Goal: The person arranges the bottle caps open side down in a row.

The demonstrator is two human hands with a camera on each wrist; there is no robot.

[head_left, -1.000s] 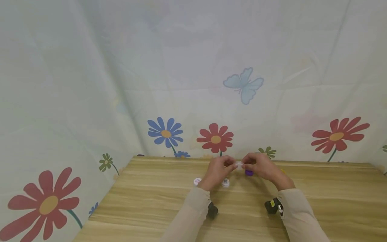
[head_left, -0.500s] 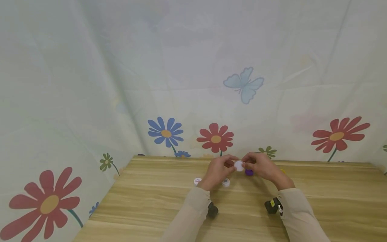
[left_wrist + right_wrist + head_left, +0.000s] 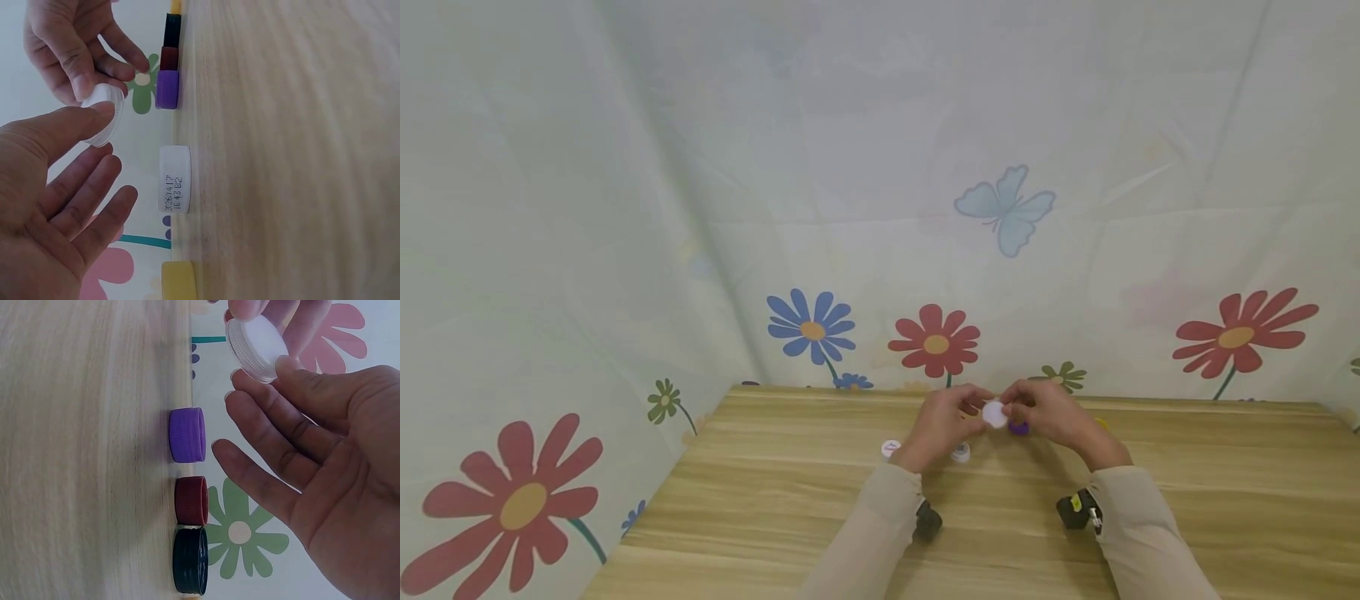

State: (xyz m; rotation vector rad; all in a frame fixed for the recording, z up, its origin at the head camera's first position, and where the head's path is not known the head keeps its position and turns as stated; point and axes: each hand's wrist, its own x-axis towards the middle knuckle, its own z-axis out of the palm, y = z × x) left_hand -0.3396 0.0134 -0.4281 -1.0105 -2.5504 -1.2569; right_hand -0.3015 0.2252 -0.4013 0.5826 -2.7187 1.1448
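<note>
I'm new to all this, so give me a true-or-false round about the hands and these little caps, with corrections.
1. The left hand and right hand both touch the raised white cap. True.
2. The raised white cap lies on the table. False: it is held above it.
3. In the right wrist view, the dark red cap sits between the purple cap and dark green cap. True.
4. The right hand grips the purple cap. False: that rests on the table.
5. The left wrist view shows a printed white cap. True.
</note>
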